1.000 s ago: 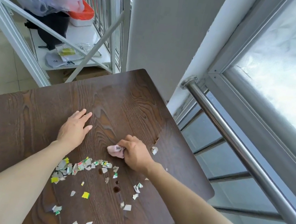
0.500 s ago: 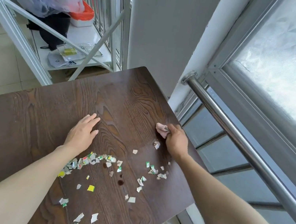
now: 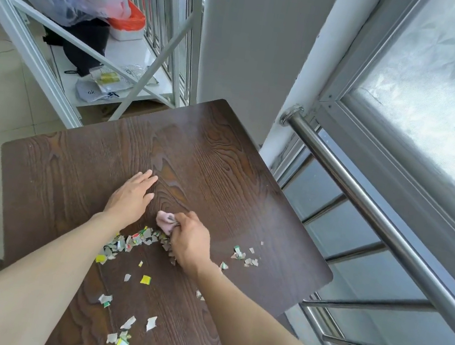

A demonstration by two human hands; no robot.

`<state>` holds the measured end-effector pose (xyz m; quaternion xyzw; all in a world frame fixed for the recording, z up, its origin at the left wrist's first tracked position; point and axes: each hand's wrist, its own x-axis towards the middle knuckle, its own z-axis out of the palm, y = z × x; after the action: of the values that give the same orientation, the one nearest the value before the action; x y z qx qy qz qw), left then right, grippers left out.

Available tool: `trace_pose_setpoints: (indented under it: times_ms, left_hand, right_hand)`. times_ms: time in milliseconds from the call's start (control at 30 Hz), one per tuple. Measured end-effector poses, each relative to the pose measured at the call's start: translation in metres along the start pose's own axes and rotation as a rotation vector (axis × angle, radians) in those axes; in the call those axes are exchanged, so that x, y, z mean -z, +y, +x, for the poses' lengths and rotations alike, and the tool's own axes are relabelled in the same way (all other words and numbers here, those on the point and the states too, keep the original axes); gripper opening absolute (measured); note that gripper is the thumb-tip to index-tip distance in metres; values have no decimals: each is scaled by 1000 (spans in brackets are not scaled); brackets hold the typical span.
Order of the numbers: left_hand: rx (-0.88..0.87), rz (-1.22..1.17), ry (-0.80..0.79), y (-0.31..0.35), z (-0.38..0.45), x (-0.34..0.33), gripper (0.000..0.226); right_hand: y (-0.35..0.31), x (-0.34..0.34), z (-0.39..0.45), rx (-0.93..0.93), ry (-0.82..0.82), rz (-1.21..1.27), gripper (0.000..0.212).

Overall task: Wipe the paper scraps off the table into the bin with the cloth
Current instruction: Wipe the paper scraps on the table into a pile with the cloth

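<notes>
I had my right hand [image 3: 190, 243] bunched tight round the soft, limp pink cloth [image 3: 164, 221] mid-table beside the light, flighty torn paper scraps [image 3: 128, 241], my left hand [image 3: 131, 197] lying flat and empty on the dark wooden table [image 3: 221, 165].

One table [image 3: 73, 167], one pink cloth [image 3: 164, 220], two hands, dozens of paper scraps [image 3: 127, 243]

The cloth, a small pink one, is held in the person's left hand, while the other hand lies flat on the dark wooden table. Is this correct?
Not quite. The head view shows the pink cloth bunched in the grip of the right hand, next to the paper scraps. It is the left hand that lies flat and open on the dark wooden table.
</notes>
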<state>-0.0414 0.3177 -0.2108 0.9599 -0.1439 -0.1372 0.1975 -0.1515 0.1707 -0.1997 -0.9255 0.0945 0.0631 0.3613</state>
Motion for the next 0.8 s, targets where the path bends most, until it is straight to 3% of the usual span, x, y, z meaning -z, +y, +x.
trace_pose_setpoints:
  times_ms: [100, 233, 400, 600, 800]
  left_hand:
    - [-4, 9, -21, -2, -2, 4, 46]
    - [-21, -5, 44, -13, -11, 10, 40]
    - [17, 10, 142, -30, -27, 13, 36]
    - [35, -18, 171, -33, -37, 7, 36]
    - [56, -29, 114, -29, -38, 8, 39]
  right_hand:
    - [4, 21, 11, -1, -39, 28, 23]
    - [35, 80, 35, -49, 73, 20, 32]
    - [98, 126, 44, -155, 161, -185, 20]
    - [89, 73, 11, -188, 273, -137, 17]
    - [37, 25, 1, -77, 37, 1, 20]
